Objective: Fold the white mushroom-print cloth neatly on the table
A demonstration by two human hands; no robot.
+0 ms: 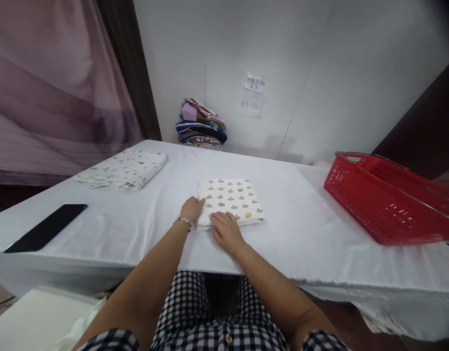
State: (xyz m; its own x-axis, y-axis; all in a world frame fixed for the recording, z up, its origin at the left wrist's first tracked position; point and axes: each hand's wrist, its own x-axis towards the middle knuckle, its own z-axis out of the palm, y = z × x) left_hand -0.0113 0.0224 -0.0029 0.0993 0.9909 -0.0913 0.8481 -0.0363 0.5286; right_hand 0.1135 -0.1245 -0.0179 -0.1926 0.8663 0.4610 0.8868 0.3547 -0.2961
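A folded white cloth (234, 195) with small grey, green, yellow and red printed motifs lies on the white-covered table in front of me. My left hand (192, 208), with a bracelet at the wrist, is at the cloth's left edge. Its thumb rests on top while the other fingers are out of sight at or under the side, so its grip is unclear. My right hand (227, 231) lies palm down on the cloth's near edge, fingers stretched out over the fabric.
Another folded printed cloth (127, 168) lies at the table's far left, with a black flat device (49, 227) nearer me. A red plastic basket (389, 200) stands on the right. Behind the table, folded fabrics (201, 124) are stacked against the wall, where paper notes (251, 106) hang.
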